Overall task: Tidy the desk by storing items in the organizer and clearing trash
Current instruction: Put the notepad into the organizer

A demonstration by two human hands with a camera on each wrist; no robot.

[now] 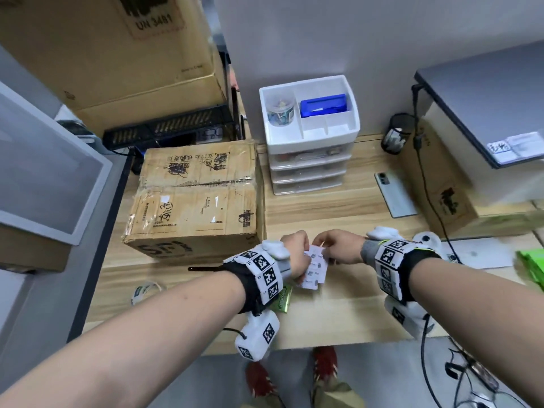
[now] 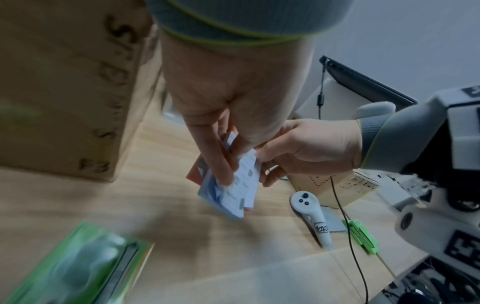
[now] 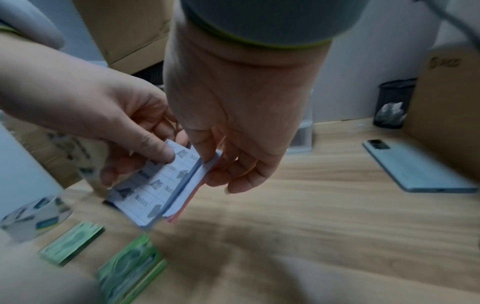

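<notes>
A small stack of sticky-note pads, white with "Notes" print over an orange pad, hangs just above the desk's front edge. My left hand pinches its left side with thumb on top, and my right hand pinches the right edge. In the wrist views the pads sit between the left hand and the right hand. The white drawer organizer stands at the back, with a blue box and a clear cup in its top tray.
A taped cardboard box fills the desk's left. Green packs and a tape roll lie near my left arm. A phone, a mesh cup, a white controller and a cable lie to the right.
</notes>
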